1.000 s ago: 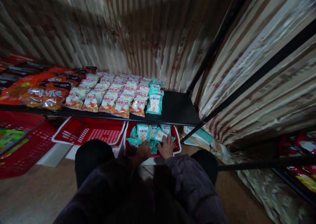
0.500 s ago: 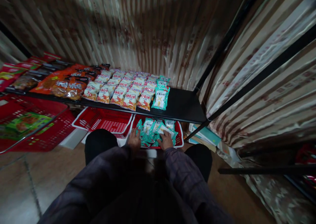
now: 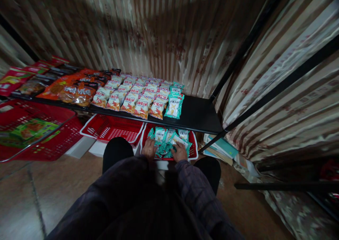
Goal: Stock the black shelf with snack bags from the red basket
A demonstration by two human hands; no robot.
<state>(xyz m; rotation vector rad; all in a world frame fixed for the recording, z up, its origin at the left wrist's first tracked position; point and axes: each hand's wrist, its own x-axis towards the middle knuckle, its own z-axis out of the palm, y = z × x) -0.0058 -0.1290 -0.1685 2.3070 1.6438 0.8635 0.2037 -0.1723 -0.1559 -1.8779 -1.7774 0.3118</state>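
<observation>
A red basket with a white rim (image 3: 196, 151) sits low in front of me, holding several teal-and-white snack bags (image 3: 160, 135). At its near left side is my left hand (image 3: 149, 149), fingers loosely extended against the bags. My right hand (image 3: 180, 151) is at the near right of the pile, its fingers curled round the edge of a teal snack bag (image 3: 177, 139). Parts of the bags under both hands are hidden. Above the basket, a few matching teal bags (image 3: 174, 106) lie in a column on the black shelf (image 3: 198, 113).
Rows of white-and-orange snack bags (image 3: 141, 106) fill the shelf's middle, with orange packs (image 3: 76, 91) farther left. A second red basket (image 3: 116, 129) stands beside mine. At far left is a red shopping basket (image 3: 53, 141). A black post (image 3: 254, 102) slants on the right.
The view has shifted slightly, so the shelf appears a little farther right. My right hand's fingers have curled in more, and some bags at the near side have shifted.
</observation>
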